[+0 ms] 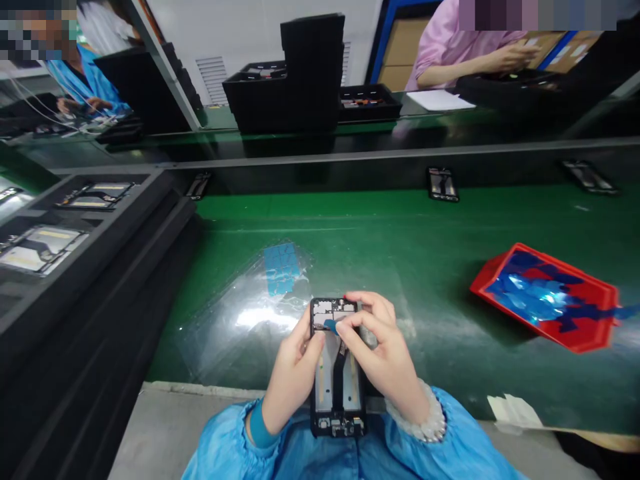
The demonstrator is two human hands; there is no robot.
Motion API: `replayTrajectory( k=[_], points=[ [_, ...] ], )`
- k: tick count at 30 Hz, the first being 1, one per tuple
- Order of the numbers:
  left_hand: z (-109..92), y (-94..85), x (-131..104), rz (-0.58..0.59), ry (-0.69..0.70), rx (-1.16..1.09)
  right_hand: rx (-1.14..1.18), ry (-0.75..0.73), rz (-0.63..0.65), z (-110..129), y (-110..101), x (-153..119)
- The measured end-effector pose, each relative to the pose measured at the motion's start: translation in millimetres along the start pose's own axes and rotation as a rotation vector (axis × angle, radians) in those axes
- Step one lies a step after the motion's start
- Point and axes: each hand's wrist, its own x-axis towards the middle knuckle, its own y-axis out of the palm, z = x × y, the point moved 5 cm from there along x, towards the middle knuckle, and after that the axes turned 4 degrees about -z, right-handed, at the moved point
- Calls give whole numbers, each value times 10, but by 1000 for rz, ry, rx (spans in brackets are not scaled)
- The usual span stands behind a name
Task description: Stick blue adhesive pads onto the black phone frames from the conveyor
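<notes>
An opened phone body (326,393) with its circuit board and a dark ribbon cable showing lies upright in front of me, over the bench's near edge. Gripping its upper left side is my left hand (293,363), thumb along the frame. My right hand (383,347) pinches a small blue film piece (330,325) between thumb and forefinger, over the board near the phone's top. Its other fingers rest around the phone's upper right corner. Beyond my hands, a clear plastic sheet (225,327) carries several blue film stickers (281,267).
A red bin (590,337) with blue film scraps sits at the right. Black foam trays (150,227) holding phone parts are stacked at the left. More phone bodies (443,184) lie along the far edge of the green surface (380,247). Co-workers sit beyond, near black boxes (313,73).
</notes>
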Motion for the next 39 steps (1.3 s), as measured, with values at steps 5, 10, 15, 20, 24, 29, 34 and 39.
replayTrajectory(
  k=[5,10,15,20,24,29,34,39],
  points=[
    [-32,-16,-28,-2,-45,31,20,-15,111,26,32,47],
    [-57,-12,-58,-10,-52,63,68,8,147,13,60,86],
    [-97,11,-66,36,-32,68,73,3,153,30,85,86],
    [-108,14,-74,35,-34,70,77,12,138,37,80,88],
    [-85,22,-80,37,-71,67,91,14,146,44,76,85],
    [-96,29,-85,29,-70,55,88,-11,146,61,68,85],
    [-154,55,-80,36,-14,28,59,-30,141,74,52,83],
    [-166,73,-50,-4,32,54,23,-70,152,110,41,61]
  ],
)
